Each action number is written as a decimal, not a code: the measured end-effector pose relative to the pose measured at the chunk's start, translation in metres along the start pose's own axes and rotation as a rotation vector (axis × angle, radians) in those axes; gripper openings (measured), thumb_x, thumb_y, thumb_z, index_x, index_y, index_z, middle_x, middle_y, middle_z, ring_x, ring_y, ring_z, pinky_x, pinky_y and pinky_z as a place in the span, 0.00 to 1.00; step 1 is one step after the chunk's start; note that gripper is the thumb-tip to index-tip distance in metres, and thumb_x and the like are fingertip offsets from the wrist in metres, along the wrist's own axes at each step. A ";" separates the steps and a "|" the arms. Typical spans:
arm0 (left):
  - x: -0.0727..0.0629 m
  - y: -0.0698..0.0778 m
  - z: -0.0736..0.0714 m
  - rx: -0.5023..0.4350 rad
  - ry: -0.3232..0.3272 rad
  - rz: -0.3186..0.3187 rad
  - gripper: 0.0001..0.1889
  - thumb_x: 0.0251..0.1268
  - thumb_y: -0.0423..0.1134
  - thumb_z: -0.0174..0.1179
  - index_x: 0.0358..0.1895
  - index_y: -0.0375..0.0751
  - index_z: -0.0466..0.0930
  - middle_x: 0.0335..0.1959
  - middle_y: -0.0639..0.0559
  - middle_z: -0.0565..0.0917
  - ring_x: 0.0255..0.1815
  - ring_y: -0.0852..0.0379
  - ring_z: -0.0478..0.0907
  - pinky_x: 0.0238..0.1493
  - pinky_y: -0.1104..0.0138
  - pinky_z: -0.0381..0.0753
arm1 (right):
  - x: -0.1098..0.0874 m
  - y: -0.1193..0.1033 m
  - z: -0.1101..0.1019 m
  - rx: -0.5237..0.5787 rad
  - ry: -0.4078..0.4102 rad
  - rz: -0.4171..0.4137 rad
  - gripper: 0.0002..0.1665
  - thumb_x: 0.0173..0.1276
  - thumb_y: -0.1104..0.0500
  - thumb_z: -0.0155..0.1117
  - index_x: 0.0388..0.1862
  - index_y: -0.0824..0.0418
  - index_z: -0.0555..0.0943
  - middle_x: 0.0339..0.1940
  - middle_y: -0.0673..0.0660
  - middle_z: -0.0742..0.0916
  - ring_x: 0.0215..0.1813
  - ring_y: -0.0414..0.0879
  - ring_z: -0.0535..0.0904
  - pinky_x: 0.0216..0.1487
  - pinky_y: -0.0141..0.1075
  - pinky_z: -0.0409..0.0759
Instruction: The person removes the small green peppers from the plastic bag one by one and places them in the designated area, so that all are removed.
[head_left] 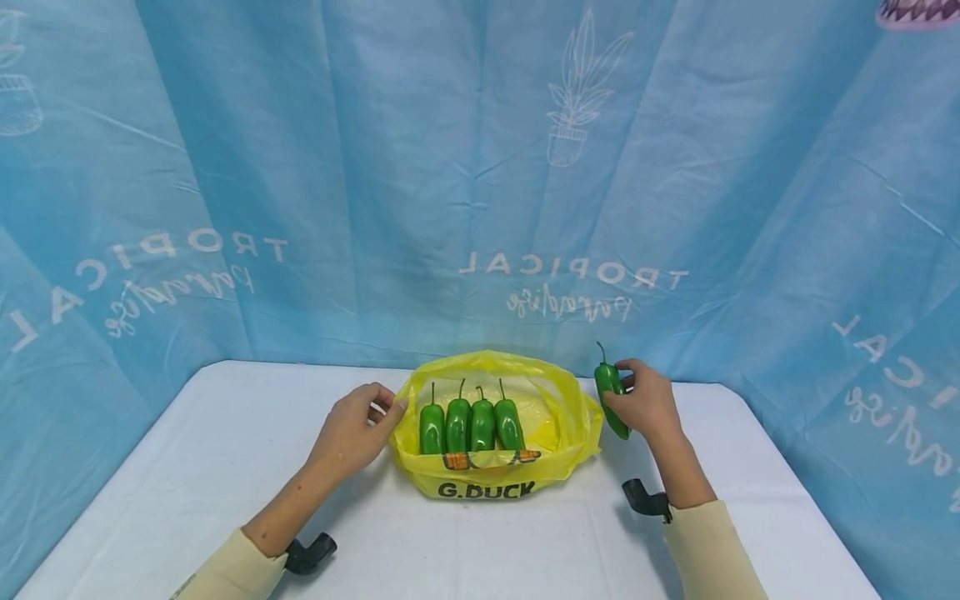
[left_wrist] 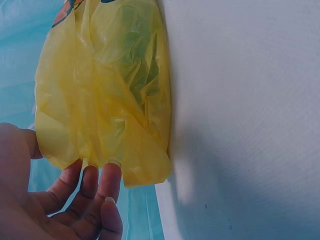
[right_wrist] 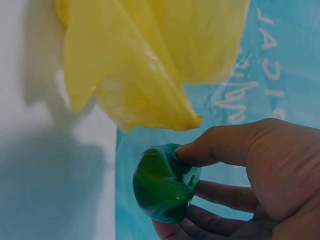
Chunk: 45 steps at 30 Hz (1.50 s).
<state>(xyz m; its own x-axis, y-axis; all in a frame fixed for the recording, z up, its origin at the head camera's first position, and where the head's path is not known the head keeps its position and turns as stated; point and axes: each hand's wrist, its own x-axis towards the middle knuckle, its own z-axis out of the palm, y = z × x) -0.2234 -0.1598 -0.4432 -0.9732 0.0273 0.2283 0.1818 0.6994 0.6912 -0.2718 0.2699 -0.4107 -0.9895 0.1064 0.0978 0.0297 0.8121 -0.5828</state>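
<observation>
A yellow plastic bag [head_left: 487,475] with "G.DUCK" printed on its front lies with its mouth spread open. Inside stand several green peppers [head_left: 482,425] in a row, stems up. My left hand [head_left: 362,427] holds the bag's left rim between thumb and fingers; the left wrist view shows the fingertips [left_wrist: 114,172] at the edge of the plastic. My right hand [head_left: 647,400] pinches another green pepper [head_left: 609,385], held slightly tilted with its stem up, just right of the bag. From the right wrist, this pepper's rounded end [right_wrist: 165,185] faces the camera.
The bag stands on a white-covered table [head_left: 465,550]. Behind and at both sides hangs a blue curtain [head_left: 420,183] with mirrored lettering and plant drawings. A dark curved mount [head_left: 311,554] sits at the left wrist and a similar one [head_left: 645,500] at the right.
</observation>
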 end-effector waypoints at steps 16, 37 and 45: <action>0.000 -0.001 0.000 0.002 -0.002 0.004 0.13 0.79 0.51 0.61 0.45 0.45 0.83 0.42 0.51 0.84 0.41 0.55 0.83 0.43 0.58 0.82 | 0.002 0.009 0.008 -0.064 -0.078 0.081 0.34 0.65 0.58 0.73 0.68 0.70 0.76 0.51 0.73 0.86 0.43 0.61 0.85 0.40 0.47 0.89; 0.001 -0.002 0.000 -0.001 -0.018 -0.003 0.13 0.79 0.51 0.61 0.46 0.44 0.83 0.42 0.51 0.85 0.41 0.55 0.83 0.44 0.58 0.82 | 0.005 0.015 0.013 -0.134 -0.194 0.134 0.38 0.62 0.54 0.77 0.65 0.73 0.76 0.53 0.72 0.85 0.47 0.60 0.85 0.48 0.51 0.88; 0.000 0.000 0.000 -0.010 -0.027 -0.002 0.13 0.79 0.50 0.61 0.46 0.44 0.83 0.42 0.51 0.85 0.40 0.56 0.82 0.42 0.60 0.81 | 0.004 0.015 0.012 -0.144 -0.215 0.153 0.41 0.62 0.52 0.78 0.66 0.74 0.75 0.56 0.73 0.84 0.50 0.62 0.84 0.51 0.54 0.87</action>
<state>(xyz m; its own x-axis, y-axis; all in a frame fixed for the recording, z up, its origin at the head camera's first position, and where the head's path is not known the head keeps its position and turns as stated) -0.2235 -0.1603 -0.4434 -0.9770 0.0452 0.2086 0.1812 0.6923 0.6985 -0.2771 0.2752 -0.4288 -0.9788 0.1223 -0.1646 0.1854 0.8707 -0.4555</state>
